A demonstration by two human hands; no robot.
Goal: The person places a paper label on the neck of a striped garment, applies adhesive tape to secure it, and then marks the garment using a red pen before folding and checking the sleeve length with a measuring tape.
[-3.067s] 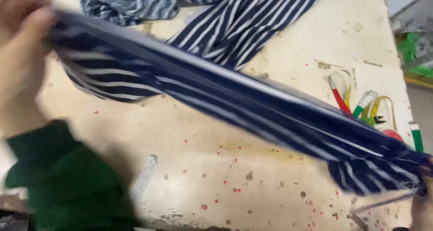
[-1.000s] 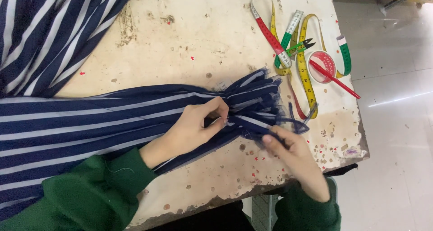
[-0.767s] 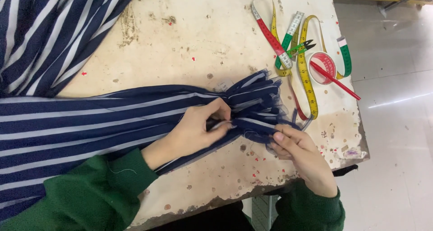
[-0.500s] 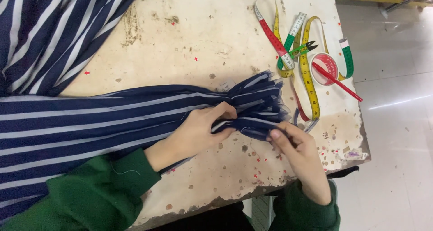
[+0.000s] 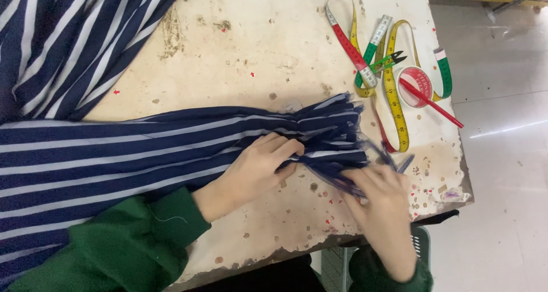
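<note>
From the head camera, a navy fabric with white stripes (image 5: 171, 149) lies stretched across the worn, paint-flecked bench (image 5: 257, 47), its gathered end bunched near the right edge. The left hand (image 5: 257, 169) presses down on the folds, its grip curled with fingers (image 5: 288, 149) tucked into the cloth. The right hand (image 5: 379, 198), somewhat blurred, closes its grip on the dark frayed end just beside the left. A green sleeve (image 5: 125, 246) covers the left forearm. Farther right lie a coiled measuring tape (image 5: 391, 98), small thread snips (image 5: 391, 59) and a red pencil (image 5: 431, 102).
</note>
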